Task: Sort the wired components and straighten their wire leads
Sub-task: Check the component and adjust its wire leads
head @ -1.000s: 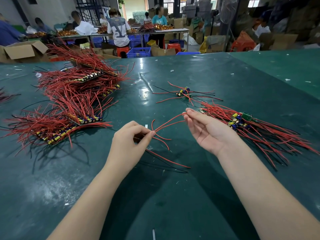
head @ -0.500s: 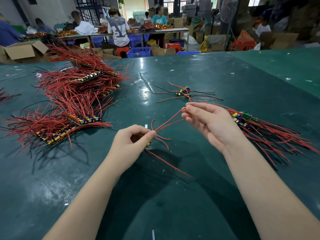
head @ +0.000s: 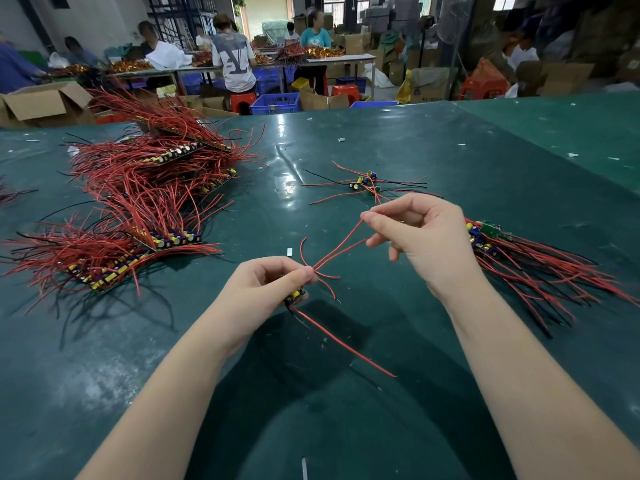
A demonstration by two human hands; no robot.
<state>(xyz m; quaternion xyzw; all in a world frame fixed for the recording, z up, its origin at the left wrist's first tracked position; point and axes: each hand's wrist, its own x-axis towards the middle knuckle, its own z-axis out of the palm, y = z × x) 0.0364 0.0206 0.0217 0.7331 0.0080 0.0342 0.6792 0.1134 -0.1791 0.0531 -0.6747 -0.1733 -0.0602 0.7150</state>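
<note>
Green, worn, glossy table [head: 502, 161] under everything, scattered with white scraps. Far left: big heap [head: 138, 202] of boards bristling with red wire, untidy, leads pointing every way. Right edge, just beyond the right wrist: smaller bundle [head: 540, 268], leads lying roughly parallel, likely the finished lot. Farther back, between the two: a few loose components [head: 365, 183], red and black leads splayed.

Left hand [head: 266, 292] curled tight around one small component [head: 296, 295], thumb and forefinger pinching where the leads leave it, yellow part peeking out below. Right hand [head: 422, 237] up and away from it, thumb and forefinger nipped on the far ends of two red leads [head: 341, 244], drawn taut between the hands; remaining fingers loosely bent. More short leads curling free beside the left thumb, one long lead [head: 343, 341] trailing toward the body across the table, with a black one just beside it.

Risks, as a judgement: too hard a pull against that pinch, and a lead torn from its solder joint. Too loose a pinch at the tips, and a slip leaving the bend in. Trailing lead free to snag on the forearm or get mixed into the right bundle on set-down.
</note>
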